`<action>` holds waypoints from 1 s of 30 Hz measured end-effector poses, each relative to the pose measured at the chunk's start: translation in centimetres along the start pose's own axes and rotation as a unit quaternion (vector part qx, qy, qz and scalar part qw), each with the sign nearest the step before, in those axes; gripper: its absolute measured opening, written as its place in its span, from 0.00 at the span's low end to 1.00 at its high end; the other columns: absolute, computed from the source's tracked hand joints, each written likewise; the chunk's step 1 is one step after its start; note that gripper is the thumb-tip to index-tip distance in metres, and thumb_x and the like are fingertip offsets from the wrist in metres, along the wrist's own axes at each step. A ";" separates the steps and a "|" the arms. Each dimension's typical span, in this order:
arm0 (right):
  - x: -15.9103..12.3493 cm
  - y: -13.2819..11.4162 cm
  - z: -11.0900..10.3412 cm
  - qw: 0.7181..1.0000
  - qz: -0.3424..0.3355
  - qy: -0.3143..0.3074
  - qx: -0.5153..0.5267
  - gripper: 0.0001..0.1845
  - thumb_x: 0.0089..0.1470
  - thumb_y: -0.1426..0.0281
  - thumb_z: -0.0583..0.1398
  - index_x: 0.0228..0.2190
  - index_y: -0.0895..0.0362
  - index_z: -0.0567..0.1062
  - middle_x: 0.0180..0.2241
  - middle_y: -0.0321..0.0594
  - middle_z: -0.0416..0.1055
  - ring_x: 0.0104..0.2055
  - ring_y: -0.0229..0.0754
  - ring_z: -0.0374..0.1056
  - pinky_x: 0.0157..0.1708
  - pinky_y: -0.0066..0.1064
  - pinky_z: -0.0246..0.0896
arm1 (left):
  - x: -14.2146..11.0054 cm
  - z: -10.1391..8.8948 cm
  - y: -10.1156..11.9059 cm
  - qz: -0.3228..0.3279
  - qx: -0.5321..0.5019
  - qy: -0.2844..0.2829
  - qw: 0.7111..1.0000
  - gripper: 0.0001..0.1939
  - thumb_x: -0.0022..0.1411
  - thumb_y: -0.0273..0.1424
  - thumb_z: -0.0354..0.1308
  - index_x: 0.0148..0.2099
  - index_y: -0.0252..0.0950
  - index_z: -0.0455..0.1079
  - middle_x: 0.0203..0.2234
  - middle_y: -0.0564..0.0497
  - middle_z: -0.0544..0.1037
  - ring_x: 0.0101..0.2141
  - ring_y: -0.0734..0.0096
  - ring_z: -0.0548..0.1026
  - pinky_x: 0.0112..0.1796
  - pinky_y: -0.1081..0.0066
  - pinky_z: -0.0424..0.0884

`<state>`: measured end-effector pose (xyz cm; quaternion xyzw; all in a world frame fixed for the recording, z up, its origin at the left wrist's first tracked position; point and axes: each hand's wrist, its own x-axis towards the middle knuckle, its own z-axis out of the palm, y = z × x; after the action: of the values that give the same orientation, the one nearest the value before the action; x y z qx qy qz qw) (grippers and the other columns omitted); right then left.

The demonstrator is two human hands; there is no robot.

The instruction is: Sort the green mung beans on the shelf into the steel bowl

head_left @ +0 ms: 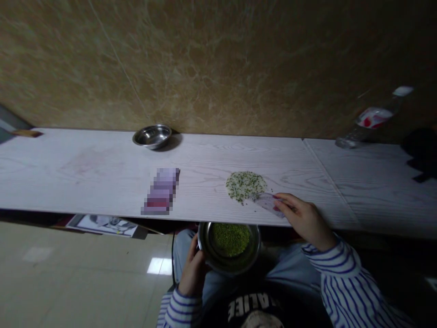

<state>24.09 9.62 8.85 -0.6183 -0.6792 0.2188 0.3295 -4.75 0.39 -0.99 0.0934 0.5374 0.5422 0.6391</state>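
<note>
My left hand [194,269] grips the rim of a metal bowl [254,255], held over my lap just below the table's front edge. Small green grains like mung beans [231,238] lie in the bowl. On the table, a thin patch of white and green grains [245,184] is spread out. My right hand [303,216] pinches a thin, see-through plastic piece [268,202] with some red on it. Its far end reaches the near right edge of the patch. A few stray grains lie around it.
A second metal bowl [152,136] stands near the wall. Left of the grains lies a blurred purple rectangular object [160,191]. An upright plastic bottle [373,119] and a dark object [421,152] are at the right. Printed paper [104,224] shows under the table [205,159].
</note>
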 end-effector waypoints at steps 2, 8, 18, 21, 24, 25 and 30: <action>0.1 -0.2 0.1 1.000 -0.006 -0.001 -0.012 0.15 0.60 0.63 0.58 0.43 0.54 0.80 0.32 0.40 0.83 0.34 0.46 0.81 0.35 0.33 0.74 | 0.0 0.4 -0.2 -0.005 0.005 0.007 1.000 0.41 0.47 0.32 0.67 0.65 0.42 0.65 0.43 0.46 0.79 0.32 0.64 0.74 0.26 0.72 0.68; 0.9 -1.1 1.0 0.999 -0.032 0.007 -0.038 0.14 0.60 0.65 0.58 0.43 0.54 0.81 0.34 0.42 0.84 0.36 0.46 0.81 0.34 0.32 0.74 | -0.5 1.1 -0.8 -0.010 0.002 0.008 1.000 0.39 0.47 0.32 0.67 0.63 0.41 0.67 0.50 0.43 0.78 0.35 0.63 0.75 0.28 0.70 0.70; 1.2 -1.9 1.5 0.996 -0.054 -0.024 -0.061 0.14 0.61 0.67 0.57 0.44 0.54 0.81 0.35 0.41 0.84 0.36 0.46 0.81 0.35 0.32 0.75 | -1.0 2.2 0.1 -0.008 0.007 -0.003 1.000 0.42 0.46 0.31 0.67 0.65 0.39 0.65 0.47 0.43 0.79 0.35 0.61 0.75 0.27 0.71 0.69; 0.8 -2.0 1.4 0.995 -0.058 -0.047 -0.059 0.14 0.61 0.67 0.57 0.44 0.54 0.81 0.37 0.41 0.84 0.37 0.46 0.81 0.34 0.32 0.75 | -1.0 2.6 0.0 -0.001 -0.002 -0.004 1.000 0.42 0.46 0.32 0.68 0.65 0.38 0.65 0.47 0.42 0.79 0.34 0.63 0.75 0.25 0.71 0.69; 0.4 -1.8 1.1 0.996 -0.051 -0.059 -0.035 0.15 0.62 0.66 0.57 0.44 0.54 0.81 0.37 0.41 0.84 0.38 0.45 0.81 0.32 0.30 0.75 | -1.0 2.8 -0.1 0.001 0.003 0.002 1.000 0.42 0.45 0.30 0.66 0.65 0.39 0.65 0.49 0.43 0.79 0.30 0.68 0.72 0.23 0.73 0.65; 0.3 -1.7 0.9 0.997 -0.046 -0.057 -0.028 0.15 0.62 0.66 0.57 0.45 0.54 0.81 0.36 0.41 0.84 0.37 0.45 0.81 0.31 0.29 0.75 | -1.0 2.8 -0.2 0.002 0.004 0.006 1.000 0.42 0.45 0.30 0.65 0.65 0.39 0.65 0.50 0.43 0.78 0.30 0.69 0.71 0.23 0.73 0.65; 0.0 -1.1 0.5 0.999 -0.027 -0.043 -0.018 0.14 0.61 0.66 0.58 0.43 0.55 0.81 0.33 0.40 0.84 0.33 0.44 0.81 0.30 0.28 0.74 | -0.9 2.7 -0.2 -0.003 0.015 0.000 1.000 0.42 0.45 0.31 0.65 0.65 0.39 0.65 0.51 0.44 0.77 0.30 0.70 0.71 0.22 0.74 0.63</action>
<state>22.96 9.49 9.29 -0.5956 -0.7130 0.2239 0.2946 -2.38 0.82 0.52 0.1012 0.5453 0.5323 0.6396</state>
